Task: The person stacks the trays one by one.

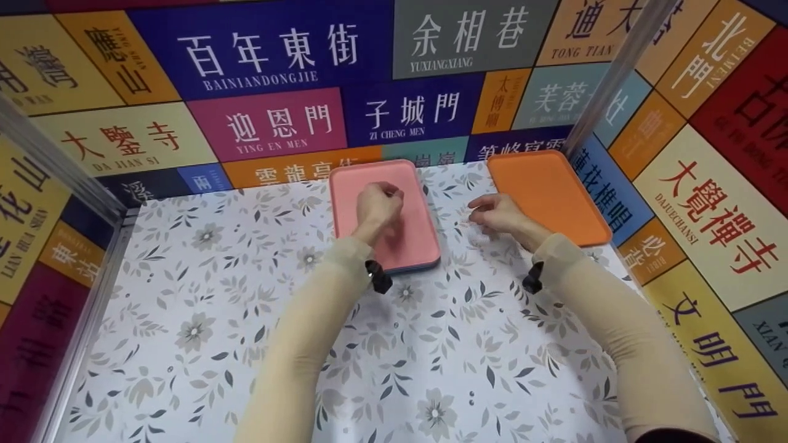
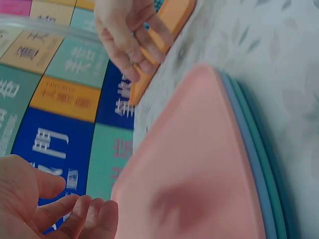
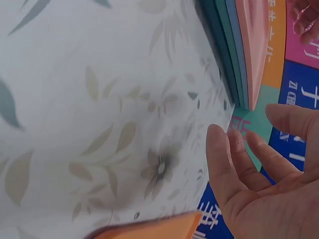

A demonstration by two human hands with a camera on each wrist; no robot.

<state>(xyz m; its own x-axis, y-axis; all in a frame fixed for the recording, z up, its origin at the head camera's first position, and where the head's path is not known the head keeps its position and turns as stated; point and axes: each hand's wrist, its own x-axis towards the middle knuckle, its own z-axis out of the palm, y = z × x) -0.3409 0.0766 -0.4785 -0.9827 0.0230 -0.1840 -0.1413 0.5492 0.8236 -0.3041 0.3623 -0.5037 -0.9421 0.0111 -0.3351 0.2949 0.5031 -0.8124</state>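
Observation:
A pink tray (image 1: 409,231) tops a stack of trays near the back of the table. Beneath it, blue and green tray edges (image 2: 249,139) show in the left wrist view. My left hand (image 1: 380,212) hovers above the pink tray, fingers loosely bent and holding nothing; its shadow falls on the tray. Between the stack and a separate orange tray (image 1: 548,197) on the right is my right hand (image 1: 502,212), held over the tablecloth. Its fingers are relaxed and nothing lies in them, as the right wrist view shows.
A white floral cloth (image 1: 246,332) covers the table. Panels with colourful lettered blocks (image 1: 271,123) stand along the back and both sides. Metal posts (image 1: 615,74) mark the panel corners. The orange tray lies close to the right panel.

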